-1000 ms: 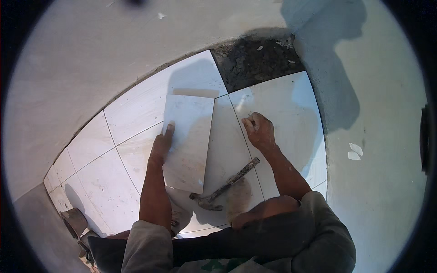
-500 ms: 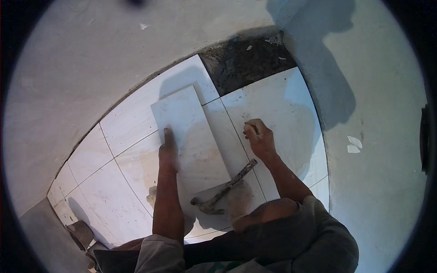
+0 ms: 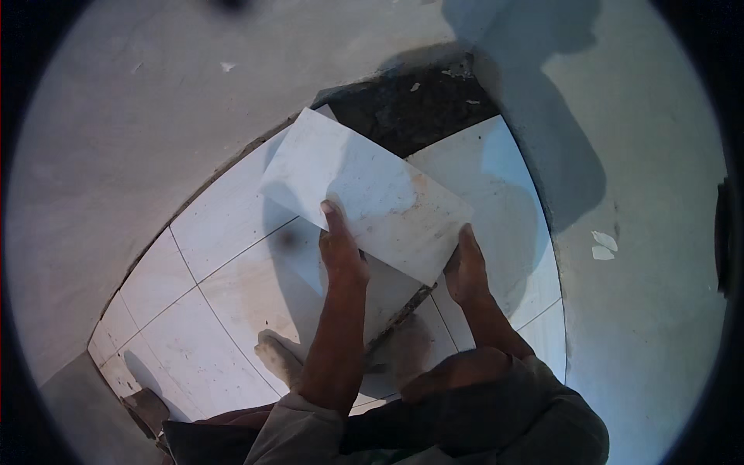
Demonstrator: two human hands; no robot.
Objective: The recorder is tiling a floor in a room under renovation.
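Note:
A white rectangular tile point(image 3: 372, 198) is held up at a slant above the tiled floor. My left hand point(image 3: 341, 252) grips its near long edge, thumb on top and fingers hidden underneath. At the tile's right end, my right hand point(image 3: 466, 267) clasps the short edge, with its fingers mostly out of sight below. Under and in front of the tile lies a hammer point(image 3: 401, 311), its handle crusted with grey; the tile and my left forearm hide parts of it.
Beyond the held tile, a dark, rough untiled patch point(image 3: 422, 116) lies in the corner between two grey walls. White tiles point(image 3: 167, 333) cover the floor around me. My bare foot point(image 3: 279, 358) rests on them. A brownish object point(image 3: 146, 408) stands at the lower left.
The tile has been lifted off the floor tiles and turned so its right end points down toward my right hand. My right hand has moved down and taken hold of it.

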